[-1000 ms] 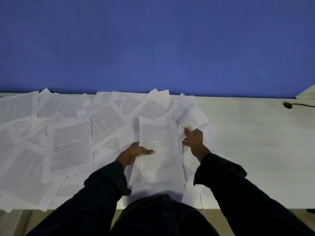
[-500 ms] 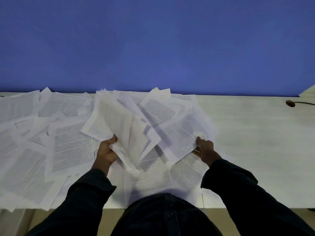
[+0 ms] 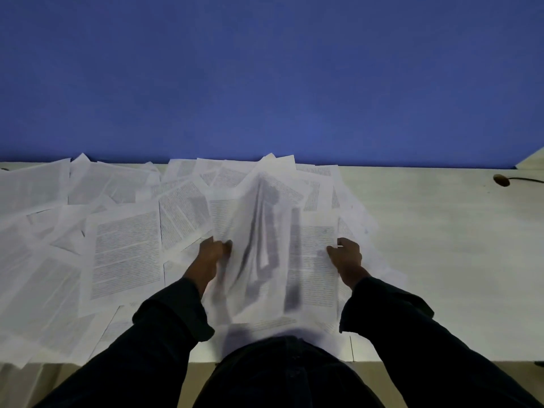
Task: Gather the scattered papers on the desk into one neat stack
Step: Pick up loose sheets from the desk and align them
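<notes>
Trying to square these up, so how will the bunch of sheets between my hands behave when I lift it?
Probably floppy: the bunch of sheets already buckles between the left hand and right hand. Likely slippery too, since its edges are fanned unevenly. Loose pages may slide out.

We're looking down at our own two arms, each in a long dark navy fabric sleeve, the left sleeve (image 3: 164,316) and the right sleeve (image 3: 391,313) both ending in loose, slightly flared cuffs at the wrist. Bare left hand (image 3: 213,250), bare right hand (image 3: 347,254). Below, dark trousers (image 3: 282,375) in matching cloth.
</notes>
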A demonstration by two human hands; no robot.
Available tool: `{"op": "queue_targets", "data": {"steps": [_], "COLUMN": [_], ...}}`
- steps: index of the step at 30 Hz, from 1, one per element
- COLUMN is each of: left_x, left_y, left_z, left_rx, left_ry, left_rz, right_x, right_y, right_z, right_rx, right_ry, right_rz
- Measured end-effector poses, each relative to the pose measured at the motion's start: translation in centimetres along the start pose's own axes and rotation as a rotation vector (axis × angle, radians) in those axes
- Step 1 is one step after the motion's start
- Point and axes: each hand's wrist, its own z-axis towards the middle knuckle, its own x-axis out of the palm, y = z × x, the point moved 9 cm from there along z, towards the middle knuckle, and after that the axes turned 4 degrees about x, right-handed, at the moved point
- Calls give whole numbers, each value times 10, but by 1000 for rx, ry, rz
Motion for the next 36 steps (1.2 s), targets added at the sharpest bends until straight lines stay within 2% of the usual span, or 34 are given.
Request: {"op": "queue_targets", "data": {"steps": [2,4,7,9,12,14,16,17,20,21,23,26,30,33,36], "left_x": [8,25,48,58,61,62,64,62,48,49,58,65,64,65,67], "left_y": [-2,2,-5,-6,5,17,23,23,11,8,3,8,28,28,31], "left_z": [-1,-5,-24,-32,-38,-42,-43,-39,-29,-30,-40,-56,-67,-62,-64], "left_rx": [50,58,105,99,-37,-165,-204,-198,-55,-9,20,-86,-184,-201,-165], "left_ry": [29,140,319,431,519,587,646,614,368,358,455,663,804,751,724], "left_rz": [162,288,232,174,119,63,-26,-86,-78,-20,12,-41,280,28,15], "right_x": [8,21,35,41,57,63,66,67,66,70,78,79,86,85,85], "right_y": [1,0,-5,-8,-4,-5,-5,-5,-2,-1,1,5,-6,-10,-11], "right_z": [-1,-3,-8,-20,-47,-55,-60,-58,-51,-48,-51,-66,-82,-76,-82], "right_rx": [8,36,90,174,262,226,119,75,27,20,25,57,122,74,149], "right_ry": [45,131,276,420,749,839,879,878,798,825,927,996,1070,1033,1058], "right_rz": [58,125,169,286,513,467,349,321,318,334,380,390,271,254,351]}}
